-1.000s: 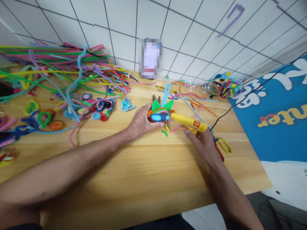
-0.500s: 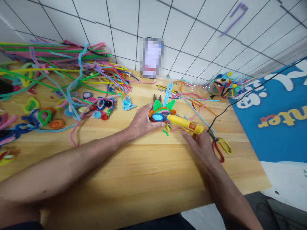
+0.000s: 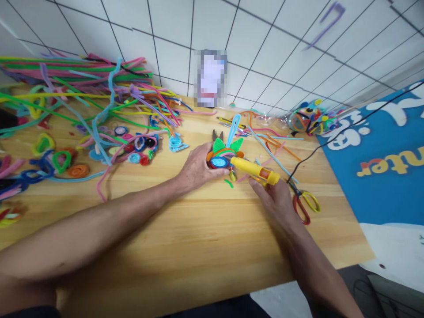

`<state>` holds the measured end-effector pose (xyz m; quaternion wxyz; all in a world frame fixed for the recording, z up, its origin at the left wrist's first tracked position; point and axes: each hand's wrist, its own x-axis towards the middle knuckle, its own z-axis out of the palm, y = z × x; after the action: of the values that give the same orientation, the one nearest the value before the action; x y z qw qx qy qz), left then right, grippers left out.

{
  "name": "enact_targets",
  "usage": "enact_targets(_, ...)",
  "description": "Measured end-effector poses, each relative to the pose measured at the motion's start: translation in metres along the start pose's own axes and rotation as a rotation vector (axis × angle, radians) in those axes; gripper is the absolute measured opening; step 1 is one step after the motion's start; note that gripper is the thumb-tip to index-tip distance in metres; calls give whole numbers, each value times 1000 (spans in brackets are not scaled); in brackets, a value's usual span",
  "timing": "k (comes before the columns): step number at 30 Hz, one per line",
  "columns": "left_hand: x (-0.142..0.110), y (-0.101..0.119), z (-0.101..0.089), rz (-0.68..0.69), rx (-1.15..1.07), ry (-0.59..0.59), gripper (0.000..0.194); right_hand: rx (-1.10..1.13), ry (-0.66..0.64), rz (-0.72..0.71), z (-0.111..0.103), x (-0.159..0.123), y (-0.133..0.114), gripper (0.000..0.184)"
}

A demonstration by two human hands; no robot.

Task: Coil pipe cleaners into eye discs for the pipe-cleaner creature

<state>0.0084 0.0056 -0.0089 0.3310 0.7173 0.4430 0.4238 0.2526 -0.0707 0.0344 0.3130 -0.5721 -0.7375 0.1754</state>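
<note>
My left hand (image 3: 197, 168) is wrapped around a small pipe-cleaner figure (image 3: 221, 155) with green ears, a light blue loop on top and a blue eye ring, held down on the wooden table (image 3: 198, 238). My right hand (image 3: 274, 199) grips a yellow glue gun (image 3: 254, 170). The gun's nozzle touches the right side of the figure. A black cord (image 3: 331, 140) runs from the gun away to the right.
Loose pipe cleaners (image 3: 82, 88) and coiled rings (image 3: 132, 150) cover the table's left and back. Red-and-yellow scissors (image 3: 304, 204) lie right of my right hand. A clear ball of craft bits (image 3: 308, 119) sits by the tiled wall. A blue banner (image 3: 380, 163) borders the table's right edge.
The glue gun's nozzle has slid left from just beside the figure onto its right side. My left hand has stayed on the figure.
</note>
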Motion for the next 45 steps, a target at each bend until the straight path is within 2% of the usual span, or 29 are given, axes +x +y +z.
enact_targets(11, 0, 1, 0, -7, 8, -3, 61, -2, 27, 2, 2, -1, 7, 28)
enact_targets(45, 1, -5, 2, 37, 0, 1, 57, -12, 36, 7, 1, -1, 4, 28)
